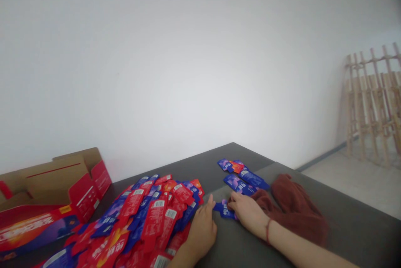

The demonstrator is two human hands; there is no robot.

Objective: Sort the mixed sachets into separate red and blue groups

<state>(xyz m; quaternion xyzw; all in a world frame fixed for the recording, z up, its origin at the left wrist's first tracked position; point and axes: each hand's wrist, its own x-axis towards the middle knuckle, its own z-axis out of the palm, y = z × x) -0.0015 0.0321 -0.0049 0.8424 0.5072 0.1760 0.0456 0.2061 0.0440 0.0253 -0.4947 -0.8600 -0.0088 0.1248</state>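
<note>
Blue printed sachet (226,213), one: lying at five o'clock, right hand (249,213) covering its end, left hand (202,229) resting beside its tab; whether either is gripping, cannot tell. Handling note: flat, light fingers probably keeping it uncreased.

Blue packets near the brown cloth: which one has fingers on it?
The packet touched by the right hand, close to the left hand; the other blue packets lie farther back.
</note>
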